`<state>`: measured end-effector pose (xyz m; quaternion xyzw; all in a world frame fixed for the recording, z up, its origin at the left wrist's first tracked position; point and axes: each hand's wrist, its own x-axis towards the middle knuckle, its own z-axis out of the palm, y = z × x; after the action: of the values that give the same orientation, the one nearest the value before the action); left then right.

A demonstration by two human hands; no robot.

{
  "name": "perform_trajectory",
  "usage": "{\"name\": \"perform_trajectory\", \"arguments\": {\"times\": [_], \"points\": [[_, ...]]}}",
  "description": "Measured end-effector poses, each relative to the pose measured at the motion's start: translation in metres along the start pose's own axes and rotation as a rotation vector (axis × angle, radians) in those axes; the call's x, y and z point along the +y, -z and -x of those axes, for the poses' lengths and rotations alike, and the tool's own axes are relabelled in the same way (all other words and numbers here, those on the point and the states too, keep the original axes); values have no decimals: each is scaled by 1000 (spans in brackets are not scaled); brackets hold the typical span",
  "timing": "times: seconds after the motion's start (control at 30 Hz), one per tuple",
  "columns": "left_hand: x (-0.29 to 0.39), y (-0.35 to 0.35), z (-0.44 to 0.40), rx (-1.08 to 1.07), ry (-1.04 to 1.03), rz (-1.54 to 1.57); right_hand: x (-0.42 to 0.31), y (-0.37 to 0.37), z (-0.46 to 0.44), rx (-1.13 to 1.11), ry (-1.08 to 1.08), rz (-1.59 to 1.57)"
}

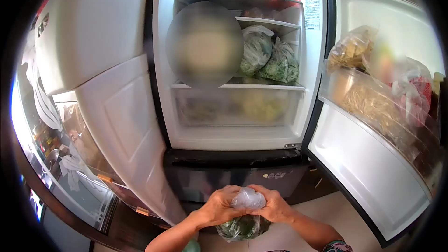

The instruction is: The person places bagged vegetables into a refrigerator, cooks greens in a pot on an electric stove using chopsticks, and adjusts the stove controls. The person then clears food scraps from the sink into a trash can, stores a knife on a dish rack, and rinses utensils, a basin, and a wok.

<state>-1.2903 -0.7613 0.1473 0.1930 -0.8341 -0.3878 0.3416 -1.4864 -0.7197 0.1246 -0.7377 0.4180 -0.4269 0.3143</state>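
A clear plastic bag of leafy greens (243,229) hangs low in front of the fridge, its gathered neck (248,198) bunched between both hands. My left hand (223,206) is closed around the left side of the neck. From the right, my right hand (274,204) grips the same gathered plastic. Dark green leaves show through the bag below my fingers. Both hands are just in front of the dark lower drawer front (228,179) of the open fridge.
Two bags of greens (280,63) stand on the fridge's middle shelf, beside a blurred round patch. Below is a clear crisper drawer (233,108). The open door (373,158) on the right holds bagged goods in its rack (373,98). A white cabinet (116,107) stands at left.
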Motion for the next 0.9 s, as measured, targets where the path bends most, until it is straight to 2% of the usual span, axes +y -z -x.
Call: {"name": "perform_trajectory", "arguments": {"times": [0.03, 0.1, 0.17, 0.23, 0.27, 0.3, 0.33, 0.37, 0.4, 0.43, 0.5, 0.57, 0.6, 0.7, 0.77, 0.83, 0.87, 0.9], "points": [[1, 7, -1, 9, -2, -7, 0, 8, -5, -6, 10, 1], [3, 22, 1, 180, 8, 239, -10, 27, -21, 66, 2, 100], [1, 46, 7, 338, 169, 413, -27, 44, -42, 211, 12, 19], [-16, 53, 12, 439, 96, 356, -27, 53, -63, 403, 145, -61], [-32, 51, 13, 330, 101, 491, -34, 52, -71, 407, 156, -54], [-25, 47, 14, 252, 198, 448, -44, 47, -77, 489, 189, -87], [-29, 37, 11, 236, 204, 515, -51, 41, -84, 570, 223, -121], [-31, 26, 6, 218, 214, 584, -49, 34, -87, 612, 315, 185], [-23, 20, 2, 290, 216, 779, -49, 23, -90, 611, 416, 285], [-36, 20, -3, 353, 128, 756, -49, 13, -93, 609, 516, 387], [-45, 23, -7, 491, 128, 938, -38, 4, -102, 467, 675, 478], [-42, 36, -10, 503, 70, 1020, -40, 3, -105, 307, 799, 711], [-45, 44, -9, 502, 89, 1049, -47, 2, -104, 177, 729, 685], [-59, 58, -11, 476, 167, 1027, -55, -5, -106, 46, 696, 792], [-62, 61, -17, 448, 227, 982, -49, -11, -107, 53, 639, 786], [-55, 58, -34, 416, 171, 906, -33, -4, -112, 273, 675, 801], [-46, 66, -39, 289, 179, 876, -30, 7, -111, 282, 676, 812], [-49, 79, -45, 129, 194, 704, -28, 18, -107, 353, 677, 829]]}}
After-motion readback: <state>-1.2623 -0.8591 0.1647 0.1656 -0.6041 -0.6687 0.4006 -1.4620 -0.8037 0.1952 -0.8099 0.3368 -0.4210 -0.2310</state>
